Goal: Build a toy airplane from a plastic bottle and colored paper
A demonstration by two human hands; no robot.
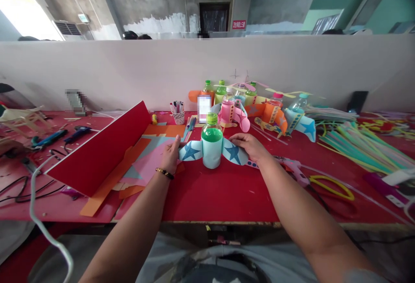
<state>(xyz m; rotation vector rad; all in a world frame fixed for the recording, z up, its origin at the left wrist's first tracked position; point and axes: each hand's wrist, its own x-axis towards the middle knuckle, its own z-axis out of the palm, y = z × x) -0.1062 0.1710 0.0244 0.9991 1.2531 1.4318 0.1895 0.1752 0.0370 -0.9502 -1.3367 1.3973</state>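
Both hands are working one clear bottle [212, 133] that is standing upright on the red table [220, 200], between them, green cap [212, 118] up. Left hand [170, 155] is pinching the outer end of the left wing [190, 151]; right hand [251, 146] is gripping the right wing [234, 152] near its upper outer edge, so neither grip is wide; how hard they're squeezing, I can't tell. For doing this adjusting well, I'd be matching height and angle on both sides, using light, even pressure so the card isn't creasing and the joins at the pale blue wrap [212, 153] aren't peeling; pulling on one side only would likely be tipping the bottle. Relative to the grip: the bottle body is sitting midway, no hand touching it, wings bridging the gap each side. Dotted strip [253, 164] is lying by the right hand, pink glue gun [296, 170] just beyond the right forearm, so watch for snagging
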